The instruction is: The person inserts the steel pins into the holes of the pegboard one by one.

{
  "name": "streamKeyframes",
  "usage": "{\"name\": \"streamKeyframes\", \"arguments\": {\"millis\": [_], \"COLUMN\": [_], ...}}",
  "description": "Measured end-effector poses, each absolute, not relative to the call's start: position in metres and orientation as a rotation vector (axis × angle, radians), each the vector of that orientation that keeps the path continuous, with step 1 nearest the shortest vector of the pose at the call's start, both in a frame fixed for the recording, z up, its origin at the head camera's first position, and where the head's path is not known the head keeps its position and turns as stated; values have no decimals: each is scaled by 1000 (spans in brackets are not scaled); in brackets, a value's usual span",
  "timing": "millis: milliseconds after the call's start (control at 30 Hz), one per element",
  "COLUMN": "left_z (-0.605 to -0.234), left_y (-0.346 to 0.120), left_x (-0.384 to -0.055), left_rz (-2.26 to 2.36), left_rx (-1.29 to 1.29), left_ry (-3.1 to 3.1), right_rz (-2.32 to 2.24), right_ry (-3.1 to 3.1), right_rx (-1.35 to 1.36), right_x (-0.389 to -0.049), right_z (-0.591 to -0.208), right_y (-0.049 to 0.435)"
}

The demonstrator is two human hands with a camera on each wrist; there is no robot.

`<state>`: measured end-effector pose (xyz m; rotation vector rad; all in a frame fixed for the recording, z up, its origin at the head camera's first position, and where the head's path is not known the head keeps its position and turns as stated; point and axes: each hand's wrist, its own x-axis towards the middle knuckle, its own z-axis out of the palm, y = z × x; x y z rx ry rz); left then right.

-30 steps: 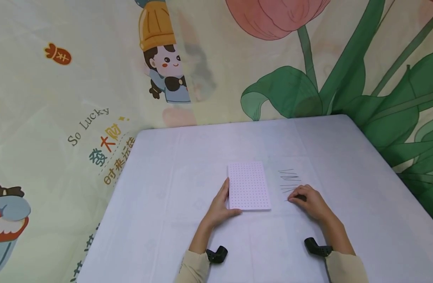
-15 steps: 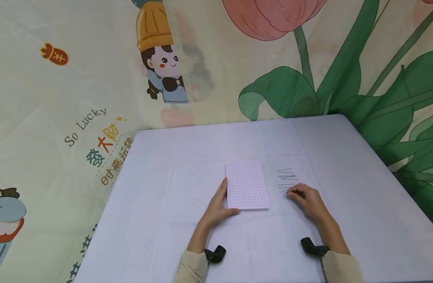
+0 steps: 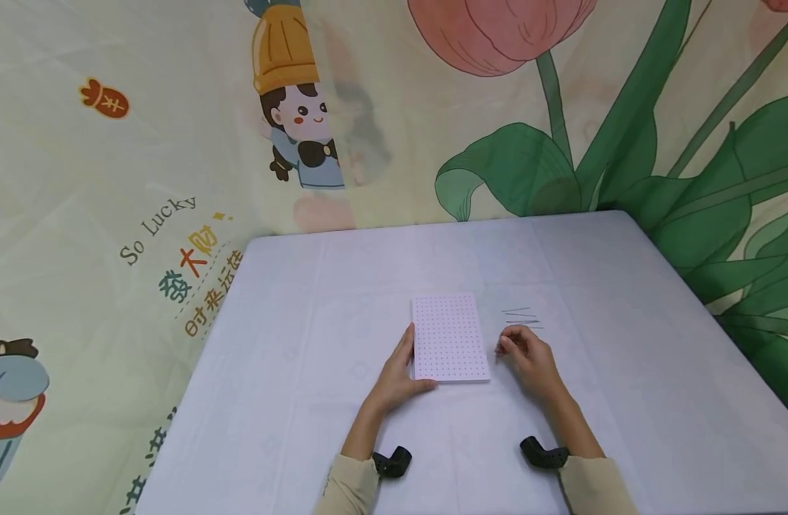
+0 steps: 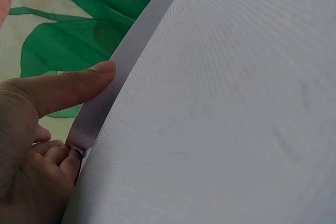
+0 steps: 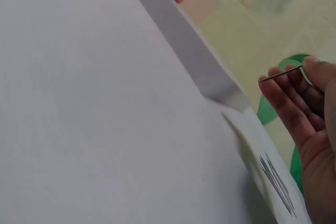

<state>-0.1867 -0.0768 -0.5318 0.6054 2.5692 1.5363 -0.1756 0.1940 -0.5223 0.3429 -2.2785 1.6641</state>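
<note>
A white board covered with rows of small dots lies on the white-covered table. My left hand holds its near left corner, fingers along the left side and thumb against the near edge. Just right of the board, my right hand is raised over the table. Its thumb and fingertips pinch a thin dark needle, which shows slantwise in the right wrist view. Beyond that hand lie several similar needles, roughly side by side; the hand covers the spot where the nearest ones lay.
The white tabletop reaches back to a patterned cloth with printed flowers and a cartoon figure. A black wrist camera sits at the left cuff and another black wrist camera at the right cuff.
My right hand has moved left, closer to the board, and up from the table with the needle between its fingers. The nearest needles have gone from sight behind it. The left hand stays put.
</note>
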Motion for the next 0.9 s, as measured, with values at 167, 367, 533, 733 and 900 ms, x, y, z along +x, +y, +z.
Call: {"name": "streamKeyframes", "arguments": {"millis": [167, 367, 533, 733, 900], "left_z": [-532, -534, -535, -534, -534], "left_y": [-78, -79, -79, -79, -79], "left_x": [-187, -188, -188, -187, -186], "left_rz": [1533, 1570, 1589, 1585, 1586], "left_rx": [621, 645, 658, 655, 648], "left_ry": [2573, 2557, 2549, 2548, 2538], "right_rz": [1830, 1734, 1700, 1691, 1670], "right_ry": [-2125, -2148, -2172, -2174, -2199], "right_rx": [498, 726, 817, 832, 832], "right_x": [-170, -167, -168, -168, -167], "right_z": [-502, -491, -493, -497, -496], "right_y": [149, 112, 99, 96, 96]}}
